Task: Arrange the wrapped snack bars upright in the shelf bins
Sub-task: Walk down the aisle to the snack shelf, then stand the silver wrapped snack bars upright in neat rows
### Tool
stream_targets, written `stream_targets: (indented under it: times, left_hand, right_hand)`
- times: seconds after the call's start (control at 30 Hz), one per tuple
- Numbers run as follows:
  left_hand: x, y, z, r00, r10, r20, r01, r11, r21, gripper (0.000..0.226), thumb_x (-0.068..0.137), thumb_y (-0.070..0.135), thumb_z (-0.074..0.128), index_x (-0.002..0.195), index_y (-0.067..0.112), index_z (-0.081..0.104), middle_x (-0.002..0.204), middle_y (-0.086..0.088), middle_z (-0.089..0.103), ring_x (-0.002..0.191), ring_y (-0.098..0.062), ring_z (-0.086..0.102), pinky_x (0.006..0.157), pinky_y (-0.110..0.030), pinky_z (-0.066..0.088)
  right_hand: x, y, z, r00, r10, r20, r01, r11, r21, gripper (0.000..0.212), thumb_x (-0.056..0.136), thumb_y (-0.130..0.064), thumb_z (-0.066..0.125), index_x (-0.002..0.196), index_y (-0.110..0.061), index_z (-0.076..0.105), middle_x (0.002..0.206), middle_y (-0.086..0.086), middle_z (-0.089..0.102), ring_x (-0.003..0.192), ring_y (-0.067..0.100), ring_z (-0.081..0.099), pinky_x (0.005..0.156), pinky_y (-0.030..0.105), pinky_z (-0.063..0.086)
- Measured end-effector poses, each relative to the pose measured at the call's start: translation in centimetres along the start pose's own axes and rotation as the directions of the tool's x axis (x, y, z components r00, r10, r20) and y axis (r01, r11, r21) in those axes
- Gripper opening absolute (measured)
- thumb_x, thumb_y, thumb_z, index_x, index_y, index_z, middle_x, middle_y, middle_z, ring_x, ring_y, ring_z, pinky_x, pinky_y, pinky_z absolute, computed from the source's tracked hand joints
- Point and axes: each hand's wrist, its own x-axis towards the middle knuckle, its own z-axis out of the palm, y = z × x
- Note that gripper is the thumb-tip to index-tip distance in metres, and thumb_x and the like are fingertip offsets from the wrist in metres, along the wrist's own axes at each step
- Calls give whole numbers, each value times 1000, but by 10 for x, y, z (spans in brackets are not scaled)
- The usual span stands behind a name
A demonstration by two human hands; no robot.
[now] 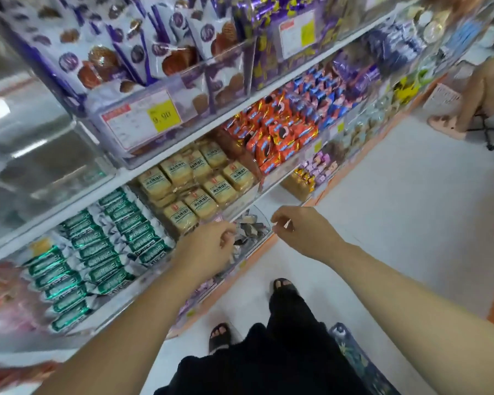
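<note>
Two bare forearms reach out over black trousers (268,366) and black sandals (220,336) toward a clear bin (264,220) on the lowest shelf. The silver-and-dark wrapped snack bars (250,230) lie jumbled inside that bin, not upright. The left hand (208,246) hovers at the bin's left edge with its fingers curled down over the wrappers; blur hides whether it grasps one. The right hand (300,232) is just right of the bin, with thumb and forefinger drawn together, and I cannot tell whether anything is pinched. Left of the bin stand rows of green-and-silver bars (97,252). Above it sit yellow biscuit packs (194,189), and higher still orange-red packs (274,132).
</note>
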Motion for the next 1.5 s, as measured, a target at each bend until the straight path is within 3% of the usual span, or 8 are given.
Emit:
stream_targets:
  times: [0.3, 0.57, 0.7, 0.9, 1.13, 1.23, 1.37, 1.5]
  left_hand:
    - [5, 19, 63, 905, -391, -166, 355, 911, -209, 23, 96, 25, 39, 108, 22, 58, 99, 0, 66, 88, -22, 62, 72, -34, 51]
    - [-24, 0, 136, 805, -570, -163, 511, 806, -298, 26, 96, 29, 44, 119, 30, 55, 111, 12, 63, 100, -10, 59, 86, -28, 45]
    - [0, -56, 181, 784, -585, -210, 537, 807, -244, 26, 95, 28, 42, 117, 29, 56, 112, 8, 62, 101, -17, 60, 85, -29, 46]
    - [47, -141, 275, 764, -356, -537, 385, 921, -63, 23, 85, 18, 49, 95, 16, 69, 88, -7, 65, 73, -33, 64, 59, -36, 50]
    - [84, -193, 357, 636, 122, -762, 157, 947, 282, 23, 87, 22, 56, 107, 13, 66, 116, -11, 60, 107, -32, 48, 86, -41, 45]
    - [90, -200, 369, 566, 196, -800, 157, 928, 339, 20, 89, 21, 57, 103, 12, 68, 118, -11, 60, 110, -32, 46, 89, -41, 44]
    - [91, -200, 375, 490, 274, -828, 174, 899, 401, 21, 92, 21, 54, 106, 10, 66, 114, -11, 62, 108, -34, 50, 88, -42, 45]
    - [89, -191, 381, 515, 238, -823, 212, 896, 391, 23, 92, 20, 53, 109, 11, 63, 113, -9, 61, 111, -33, 47, 86, -44, 46]
  right_hand:
    - [87, 31, -15, 858, -244, 452, 365, 908, -204, 18, 92, -27, 50, 105, -22, 62, 101, -4, 67, 93, 17, 61, 79, 31, 51]
    - [100, 39, 49, 700, -277, 658, 498, 850, -172, 19, 92, -23, 51, 104, -17, 64, 108, -3, 64, 105, 17, 56, 81, 30, 48]
    - [122, 52, 119, 709, -342, 616, 536, 830, -155, 14, 91, -21, 50, 78, -26, 53, 72, -13, 49, 79, 15, 52, 63, 25, 41]
    - [154, 95, 246, 688, -488, 537, 640, 756, -134, 8, 91, -23, 55, 91, -21, 62, 87, -3, 61, 82, 20, 58, 65, 30, 43]
    - [161, 152, 310, 609, -752, 250, 792, 588, -161, 29, 84, -46, 57, 99, -22, 65, 98, -6, 62, 85, 18, 62, 64, 33, 52]
    - [161, 165, 324, 569, -808, 152, 821, 550, -152, 38, 83, -48, 58, 107, -19, 64, 102, -2, 62, 83, 22, 63, 71, 38, 54]
    - [162, 172, 330, 555, -830, 61, 829, 546, -121, 29, 85, -29, 68, 111, -17, 64, 100, -7, 54, 86, 7, 50, 80, 19, 40]
    - [154, 175, 328, 563, -826, 23, 823, 558, -107, 23, 87, -25, 66, 109, -16, 63, 92, -10, 45, 66, 2, 45, 72, 18, 36]
